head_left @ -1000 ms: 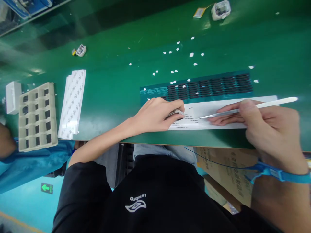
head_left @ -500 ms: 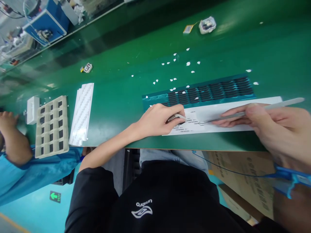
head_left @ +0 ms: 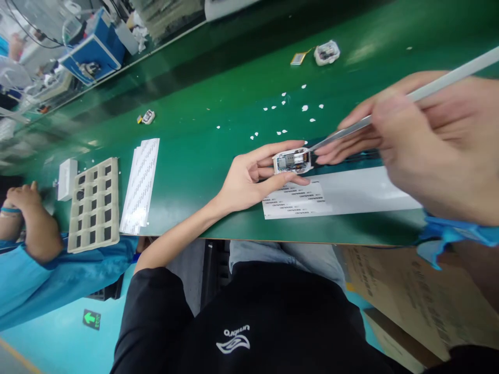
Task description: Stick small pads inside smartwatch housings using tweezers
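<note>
Near the middle, my left hand (head_left: 251, 179) holds a small white device (head_left: 293, 161) between thumb and fingers, its open side with the electronics facing up. My right hand (head_left: 421, 124) grips metal tweezers (head_left: 351, 128), whose tips touch or hover at the right end of the device; whether anything is between the tips is too small to tell. Below both hands lies a white label sheet (head_left: 351, 195) with printed rows at its left part. Behind the right hand is a blue-green strip with dark pieces (head_left: 364, 157), mostly covered.
Small white bits (head_left: 304, 108) are scattered behind my hands. Another open device (head_left: 326, 53) lies at the back, one more (head_left: 148, 117) at left. Farther left are label strips (head_left: 141, 184) and a beige compartment tray (head_left: 113, 208). A co-worker's arms (head_left: 39, 223) rest at far left.
My left hand has turned, so the device now faces up, and lifted off the sheet. My right hand with the tweezers has moved up and left, from the label sheet to the device.
</note>
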The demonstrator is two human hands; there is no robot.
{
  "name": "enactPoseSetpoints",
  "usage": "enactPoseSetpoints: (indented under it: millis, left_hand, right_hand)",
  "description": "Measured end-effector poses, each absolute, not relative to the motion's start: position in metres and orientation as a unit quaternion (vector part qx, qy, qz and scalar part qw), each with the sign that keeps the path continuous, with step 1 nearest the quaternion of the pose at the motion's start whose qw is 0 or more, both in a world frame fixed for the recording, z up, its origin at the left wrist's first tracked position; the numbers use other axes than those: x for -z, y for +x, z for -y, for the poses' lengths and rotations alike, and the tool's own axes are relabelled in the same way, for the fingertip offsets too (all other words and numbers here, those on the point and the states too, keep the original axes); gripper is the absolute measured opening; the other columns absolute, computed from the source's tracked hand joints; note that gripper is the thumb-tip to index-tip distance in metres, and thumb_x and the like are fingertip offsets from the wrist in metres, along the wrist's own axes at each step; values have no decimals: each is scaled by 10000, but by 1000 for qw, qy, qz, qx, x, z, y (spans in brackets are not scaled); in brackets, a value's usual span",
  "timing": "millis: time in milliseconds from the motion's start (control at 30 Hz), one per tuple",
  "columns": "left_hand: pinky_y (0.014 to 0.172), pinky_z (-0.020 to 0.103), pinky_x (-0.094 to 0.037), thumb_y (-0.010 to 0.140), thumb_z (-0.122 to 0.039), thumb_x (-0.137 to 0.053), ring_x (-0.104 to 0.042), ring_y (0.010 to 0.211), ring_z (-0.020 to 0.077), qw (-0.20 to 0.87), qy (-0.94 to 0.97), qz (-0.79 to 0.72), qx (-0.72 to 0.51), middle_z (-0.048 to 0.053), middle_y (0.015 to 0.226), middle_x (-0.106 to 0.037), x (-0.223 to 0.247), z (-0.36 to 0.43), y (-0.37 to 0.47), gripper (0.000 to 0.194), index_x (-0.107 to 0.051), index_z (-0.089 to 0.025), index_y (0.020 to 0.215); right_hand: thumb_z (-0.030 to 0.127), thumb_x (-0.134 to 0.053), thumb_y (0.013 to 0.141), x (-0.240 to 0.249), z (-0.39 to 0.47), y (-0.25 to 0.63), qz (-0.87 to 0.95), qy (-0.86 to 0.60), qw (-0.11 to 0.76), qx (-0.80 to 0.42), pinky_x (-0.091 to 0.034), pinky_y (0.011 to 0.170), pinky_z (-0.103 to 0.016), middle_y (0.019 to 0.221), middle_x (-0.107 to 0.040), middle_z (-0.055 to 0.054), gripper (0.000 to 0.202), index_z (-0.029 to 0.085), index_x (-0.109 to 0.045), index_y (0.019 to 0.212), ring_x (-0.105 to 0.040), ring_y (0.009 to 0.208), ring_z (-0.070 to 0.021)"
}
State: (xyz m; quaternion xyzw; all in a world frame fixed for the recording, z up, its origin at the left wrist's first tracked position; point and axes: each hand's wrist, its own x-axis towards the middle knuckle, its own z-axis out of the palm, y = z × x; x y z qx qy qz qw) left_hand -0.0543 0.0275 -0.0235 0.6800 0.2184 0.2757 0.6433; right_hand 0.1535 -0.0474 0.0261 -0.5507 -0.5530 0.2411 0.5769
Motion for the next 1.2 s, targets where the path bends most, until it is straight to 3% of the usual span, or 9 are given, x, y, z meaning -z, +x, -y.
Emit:
enactPoseSetpoints:
  millis: [133,467,833,1200]
  left_hand:
    - [991,386,-735,1013,-276,-783,-872,1064,252,642,674,-233,-283,92,1291,-832,22,-26,-54,469,-658,-214,1461]
    - [1023,367,-737,1049,-323,-747,-863,1108,247,674,650,-201,-287,100,1362,-812,21,-20,-57,442,-645,-214,1465]
    - [1011,371,-742,1039,-314,-759,-863,1109,254,690,632,-210,-283,95,1346,-820,20,-17,-56,448,-646,-218,1461]
    - [982,400,-736,971,-484,-816,-871,1058,286,704,611,-210,-296,64,1242,-850,20,-19,-56,490,-733,-247,1391]
  right_hand:
    - [694,-679,1015,-20,30,139,580,-521,588,-213,-663,587,-273,703,-742,-30,546,205,-731,779,-764,645,-162]
    - [435,-643,1079,-11,39,143,596,-539,574,-157,-645,590,-278,781,-768,-25,387,226,-775,780,-740,642,-132]
    - [300,-619,1079,-7,40,143,600,-536,572,-161,-628,608,-281,823,-780,-15,386,237,-774,731,-743,695,-120]
    - [251,-584,1115,-6,45,141,621,-554,541,-118,-639,641,-285,887,-793,22,368,243,-750,787,-751,721,-86]
